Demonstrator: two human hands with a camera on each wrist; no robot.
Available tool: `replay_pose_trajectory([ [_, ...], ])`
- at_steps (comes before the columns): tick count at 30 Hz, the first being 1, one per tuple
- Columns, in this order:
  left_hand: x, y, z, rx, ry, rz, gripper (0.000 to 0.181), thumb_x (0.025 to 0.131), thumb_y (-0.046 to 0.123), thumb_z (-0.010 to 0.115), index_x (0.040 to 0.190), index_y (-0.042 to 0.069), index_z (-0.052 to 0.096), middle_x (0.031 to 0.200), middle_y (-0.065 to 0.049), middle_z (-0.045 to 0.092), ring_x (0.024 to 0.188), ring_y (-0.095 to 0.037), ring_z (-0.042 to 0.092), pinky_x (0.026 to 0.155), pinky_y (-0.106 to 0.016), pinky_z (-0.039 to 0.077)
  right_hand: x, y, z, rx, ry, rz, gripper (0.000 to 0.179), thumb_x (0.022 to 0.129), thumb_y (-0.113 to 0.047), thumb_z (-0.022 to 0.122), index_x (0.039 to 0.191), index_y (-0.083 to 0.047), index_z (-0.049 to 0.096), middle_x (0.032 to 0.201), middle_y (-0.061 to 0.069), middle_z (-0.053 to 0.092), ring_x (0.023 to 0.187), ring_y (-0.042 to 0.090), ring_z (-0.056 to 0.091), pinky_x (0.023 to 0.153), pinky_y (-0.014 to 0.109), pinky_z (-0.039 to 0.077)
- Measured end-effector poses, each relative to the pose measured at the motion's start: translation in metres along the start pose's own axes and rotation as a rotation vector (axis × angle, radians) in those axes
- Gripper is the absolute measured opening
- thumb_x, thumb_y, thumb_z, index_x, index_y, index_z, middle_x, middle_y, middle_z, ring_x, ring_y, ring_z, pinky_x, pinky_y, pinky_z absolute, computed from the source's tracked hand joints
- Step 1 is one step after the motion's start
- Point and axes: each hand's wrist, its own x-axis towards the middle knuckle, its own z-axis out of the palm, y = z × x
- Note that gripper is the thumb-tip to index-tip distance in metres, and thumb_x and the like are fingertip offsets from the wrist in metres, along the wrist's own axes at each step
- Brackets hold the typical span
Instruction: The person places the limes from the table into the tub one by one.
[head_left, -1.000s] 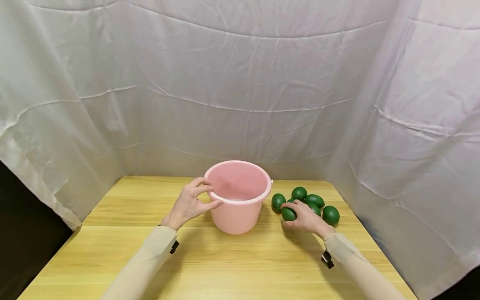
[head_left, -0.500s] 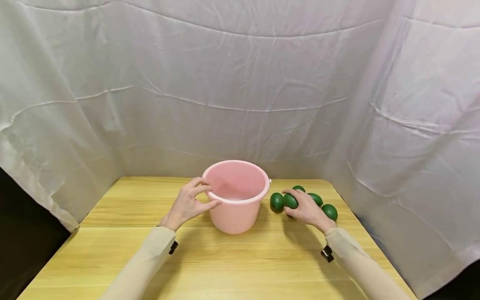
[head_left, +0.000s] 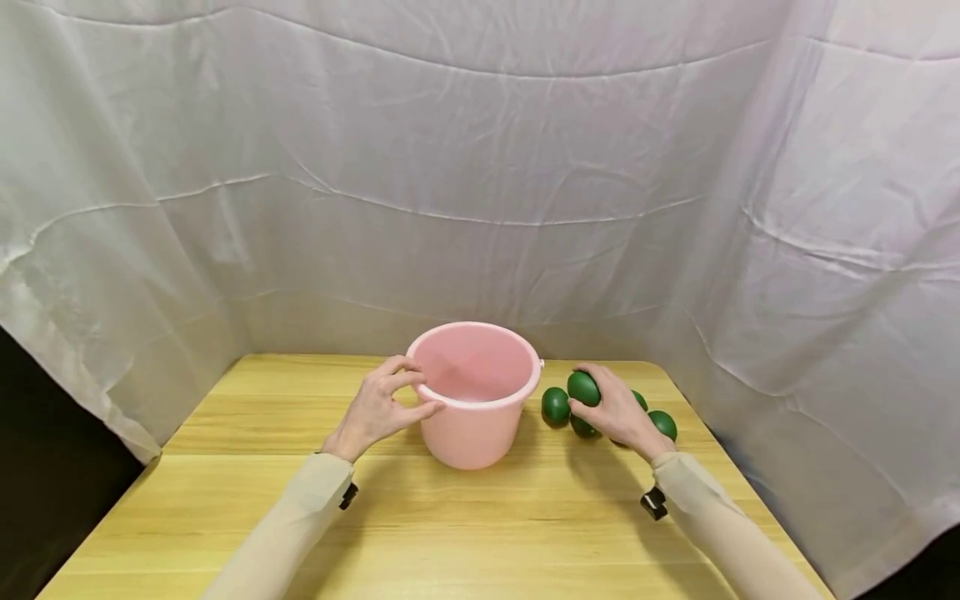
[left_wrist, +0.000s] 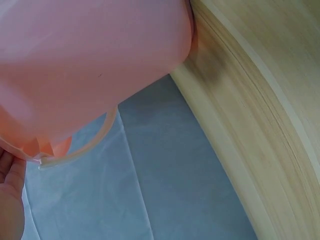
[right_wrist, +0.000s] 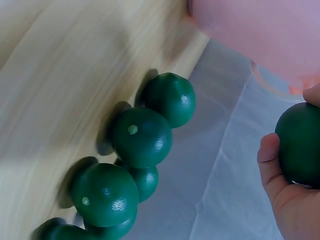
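A pink bucket [head_left: 468, 437] stands upright on the table. My left hand [head_left: 378, 410] grips its rim on the left side; the left wrist view shows the fingers [left_wrist: 15, 175] at that rim beside the bucket's handle [left_wrist: 95, 145]. Held between thumb and fingers of my right hand [head_left: 618, 412] is a dark green lime [right_wrist: 302, 145], raised above the others. Several more limes [right_wrist: 142, 136] lie close together on the wood below, to the right of the bucket. In the head view my right hand hides some of them.
The light wooden table [head_left: 480, 533] carries everything. Pale cloth [head_left: 480, 167] hangs behind it and along both sides. One lime [head_left: 556, 407] lies between the bucket and my right hand; another lime [head_left: 663, 424] lies nearer the table's right edge.
My right hand has lifted a lime off the pile, moving it up and slightly away from me. My left hand and the bucket have stayed in place.
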Motion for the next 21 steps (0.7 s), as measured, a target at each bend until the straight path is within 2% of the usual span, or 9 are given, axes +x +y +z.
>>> replay_pose_trajectory([
  [6,-0.001,0.001,-0.001,0.005,-0.002,-0.008,0.033,0.072,0.034,0.088,0.091,0.012,0.074,0.103,-0.006,0.065,0.099,-0.02,0.063,0.089,-0.041,0.057,0.002,-0.004,0.001,0.027,0.05,-0.004,0.06,0.088,-0.048,0.069,0.137,-0.018,0.051,0.132,0.009,0.057,0.109,0.027,0.06,0.084,0.047,0.053],
  [13,-0.002,0.002,0.0,0.014,-0.004,-0.01,0.035,0.071,0.036,0.088,0.091,0.011,0.074,0.104,-0.004,0.064,0.099,-0.02,0.063,0.09,-0.039,0.057,0.004,-0.007,0.0,0.051,0.104,-0.013,0.058,0.087,-0.043,0.072,0.131,-0.015,0.049,0.115,0.006,0.062,0.091,0.022,0.06,0.074,0.038,0.051],
  [21,0.0,0.0,0.0,0.01,-0.001,-0.001,0.036,0.071,0.034,0.088,0.093,0.01,0.073,0.104,-0.006,0.065,0.099,-0.02,0.063,0.09,-0.039,0.057,0.009,-0.019,0.0,0.095,0.141,-0.043,0.058,0.086,-0.043,0.074,0.134,-0.019,0.052,0.125,0.007,0.058,0.096,0.024,0.06,0.076,0.04,0.053],
])
